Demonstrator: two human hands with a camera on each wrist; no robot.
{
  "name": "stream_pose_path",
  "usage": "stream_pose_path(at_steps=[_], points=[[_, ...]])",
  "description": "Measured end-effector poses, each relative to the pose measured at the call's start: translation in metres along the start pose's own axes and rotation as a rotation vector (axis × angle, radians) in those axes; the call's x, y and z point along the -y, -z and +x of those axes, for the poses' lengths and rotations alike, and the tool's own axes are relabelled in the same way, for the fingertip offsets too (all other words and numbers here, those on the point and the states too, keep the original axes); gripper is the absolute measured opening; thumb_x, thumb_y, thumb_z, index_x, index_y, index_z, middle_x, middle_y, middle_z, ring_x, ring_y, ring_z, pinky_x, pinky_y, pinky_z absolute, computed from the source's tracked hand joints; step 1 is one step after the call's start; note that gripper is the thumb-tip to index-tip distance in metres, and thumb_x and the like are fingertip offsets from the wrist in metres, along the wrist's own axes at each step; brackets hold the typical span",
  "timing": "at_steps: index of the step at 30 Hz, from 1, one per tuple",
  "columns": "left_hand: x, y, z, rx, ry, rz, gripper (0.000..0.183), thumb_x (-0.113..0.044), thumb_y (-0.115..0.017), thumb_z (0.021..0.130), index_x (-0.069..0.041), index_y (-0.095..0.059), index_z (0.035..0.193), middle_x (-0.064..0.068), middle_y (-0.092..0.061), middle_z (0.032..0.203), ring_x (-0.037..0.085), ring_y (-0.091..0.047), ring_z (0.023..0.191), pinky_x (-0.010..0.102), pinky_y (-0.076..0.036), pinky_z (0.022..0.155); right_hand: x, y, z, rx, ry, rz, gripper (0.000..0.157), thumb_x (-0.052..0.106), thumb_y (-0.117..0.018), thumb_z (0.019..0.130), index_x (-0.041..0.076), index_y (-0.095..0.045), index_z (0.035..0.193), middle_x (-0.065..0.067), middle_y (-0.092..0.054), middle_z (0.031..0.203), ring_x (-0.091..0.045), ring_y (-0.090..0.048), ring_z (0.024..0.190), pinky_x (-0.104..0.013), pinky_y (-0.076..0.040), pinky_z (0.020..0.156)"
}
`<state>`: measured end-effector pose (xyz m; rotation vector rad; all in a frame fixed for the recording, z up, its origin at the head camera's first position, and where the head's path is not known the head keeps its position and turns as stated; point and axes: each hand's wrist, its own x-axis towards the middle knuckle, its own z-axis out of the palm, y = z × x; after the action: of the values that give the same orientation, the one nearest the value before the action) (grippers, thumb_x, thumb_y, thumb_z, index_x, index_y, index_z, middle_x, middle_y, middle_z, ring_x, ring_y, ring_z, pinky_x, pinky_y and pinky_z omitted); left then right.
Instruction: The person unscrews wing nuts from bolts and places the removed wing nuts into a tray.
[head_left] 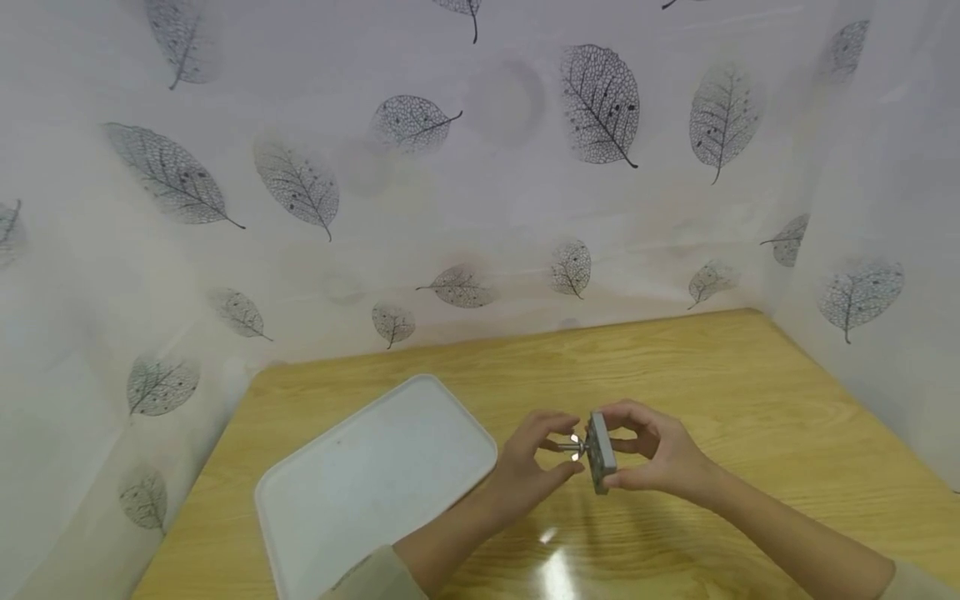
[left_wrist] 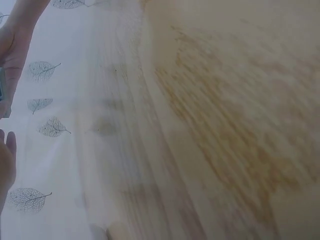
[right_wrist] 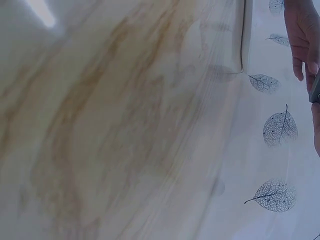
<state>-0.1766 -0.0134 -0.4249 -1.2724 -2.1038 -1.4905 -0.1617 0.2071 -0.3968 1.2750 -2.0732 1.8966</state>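
Observation:
A grey rectangular metal block (head_left: 602,450) stands on edge above the table, its face turned left. My right hand (head_left: 660,450) grips it from the right, fingers at the top and thumb at the bottom. From the block's left face sticks out a bolt with a silver wing nut (head_left: 577,447) on it. Around the wing nut, my left hand (head_left: 528,458) spreads its thumb and index finger above and below, with a gap showing. In the right wrist view only part of the block (right_wrist: 315,91) shows, at the right edge.
To the left, a white tray (head_left: 375,475) lies on the wooden table (head_left: 675,358), close to my left forearm. A pale leaf-patterned curtain (head_left: 495,192) encloses the back and sides.

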Motion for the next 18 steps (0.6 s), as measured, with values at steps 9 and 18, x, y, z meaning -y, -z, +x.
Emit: stream_pose_path(at_steps=[9, 18], points=[[-0.011, 0.006, 0.005, 0.012, -0.113, -0.038, 0.040, 0.011, -0.071, 0.074, 0.006, -0.054, 0.110, 0.020, -0.058, 0.109, 0.030, -0.060, 0.099, 0.024, -0.056, 0.084, 0.000, 0.001, -0.001, 0.004, -0.025, -0.028, 0.063, -0.018, -0.073, 0.069, -0.013, -0.044, 0.125, -0.004, -0.054, 0.123, -0.009, -0.055, 0.113, -0.026, -0.052, 0.092], [-0.023, 0.009, 0.006, 0.024, -0.057, -0.142, 0.037, 0.017, -0.070, 0.072, 0.012, -0.056, 0.106, 0.024, -0.058, 0.104, 0.032, -0.062, 0.093, 0.026, -0.056, 0.084, 0.002, 0.000, 0.000, 0.019, -0.024, -0.025, 0.063, -0.017, -0.073, 0.069, -0.014, -0.043, 0.124, -0.005, -0.053, 0.124, -0.010, -0.055, 0.114, -0.027, -0.052, 0.092]])
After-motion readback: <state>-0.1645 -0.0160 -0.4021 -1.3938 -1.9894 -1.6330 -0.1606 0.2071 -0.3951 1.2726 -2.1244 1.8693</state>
